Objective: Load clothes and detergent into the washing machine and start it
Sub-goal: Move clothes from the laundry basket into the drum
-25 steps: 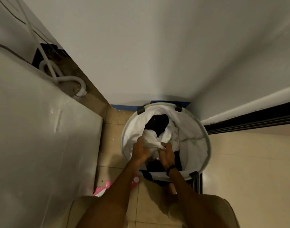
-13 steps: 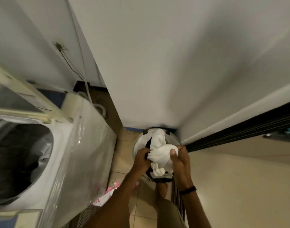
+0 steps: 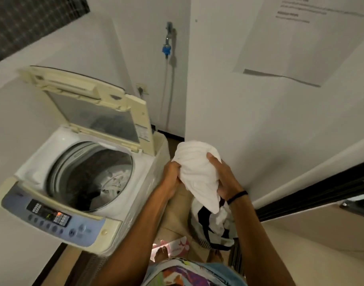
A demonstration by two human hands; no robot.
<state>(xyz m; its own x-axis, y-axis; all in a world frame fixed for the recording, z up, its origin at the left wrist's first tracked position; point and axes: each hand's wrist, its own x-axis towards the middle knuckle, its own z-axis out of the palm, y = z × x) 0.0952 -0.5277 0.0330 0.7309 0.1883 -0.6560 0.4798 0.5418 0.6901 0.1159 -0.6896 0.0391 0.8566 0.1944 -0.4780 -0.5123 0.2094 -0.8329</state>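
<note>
A bundled white garment point(image 3: 197, 170) hangs in the air between both hands, to the right of the washing machine point(image 3: 143, 182). My left hand point(image 3: 171, 178) grips its left side and my right hand point(image 3: 223, 178) grips its right side. The machine's lid point(image 3: 98, 108) stands raised, and the drum point(image 3: 90, 174) holds some white and dark clothes. Below the garment, on the floor, sits the laundry basket point(image 3: 210, 226) with white and dark fabric in it. The control panel point(image 3: 51, 219) runs along the machine's front edge.
A pink packet point(image 3: 174, 246) lies on the tiled floor by my feet. A white wall with a posted paper sheet point(image 3: 290, 42) stands close on the right. A tap with a blue fitting point(image 3: 166, 48) and hose hangs behind the machine. A dark sliding-door track point(image 3: 321, 193) runs at right.
Both hands have lifted the white garment up out of the basket. The view has swung up and left, so the open machine and its drum are now in full sight.
</note>
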